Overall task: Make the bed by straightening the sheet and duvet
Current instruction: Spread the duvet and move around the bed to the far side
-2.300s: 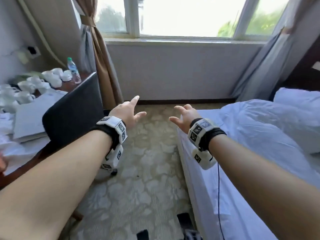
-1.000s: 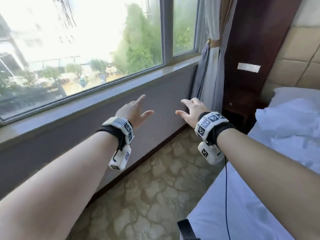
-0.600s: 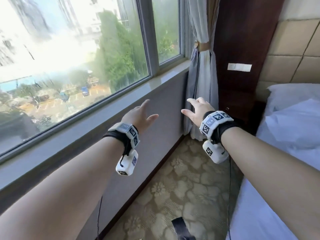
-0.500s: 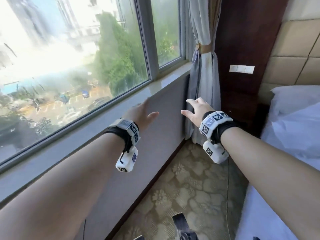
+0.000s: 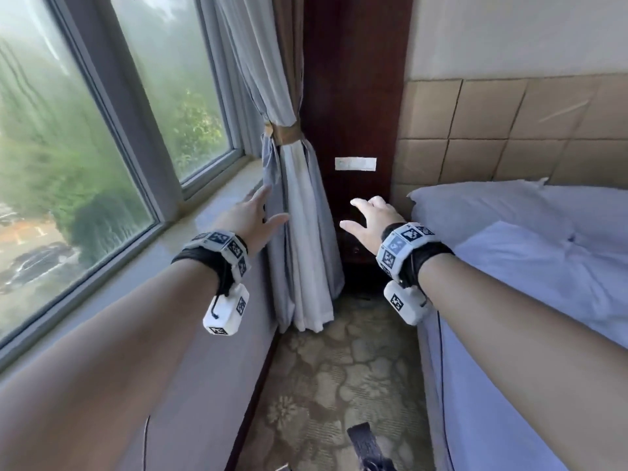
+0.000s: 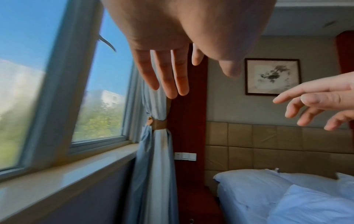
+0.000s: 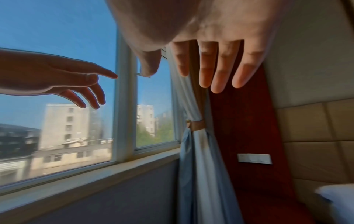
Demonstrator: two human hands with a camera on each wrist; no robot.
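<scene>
The bed lies at the right of the head view, with a rumpled white duvet (image 5: 530, 273) on it, a white pillow (image 5: 482, 209) at the headboard and the sheet (image 5: 482, 402) hanging down its side. My left hand (image 5: 251, 219) is held out in the air near the window sill, fingers spread, holding nothing. To its right, my right hand (image 5: 370, 219) reaches forward above the aisle, left of the pillow, fingers straight and empty. The left wrist view shows the left hand's fingers (image 6: 168, 75) straight, with the pillow (image 6: 249, 186) and duvet (image 6: 314, 207) below. The right hand's fingers (image 7: 216, 68) hang straight too.
A narrow carpeted aisle (image 5: 339, 385) runs between the window wall (image 5: 210, 368) and the bed. A tied curtain (image 5: 299, 232) hangs at its far end beside a dark wood panel (image 5: 353, 96) with a switch plate (image 5: 355, 163). A padded headboard (image 5: 509, 130) backs the bed.
The view has swung right from the desk and chair, past the window, to the head of the bed. Both hands stayed outstretched and empty throughout.
</scene>
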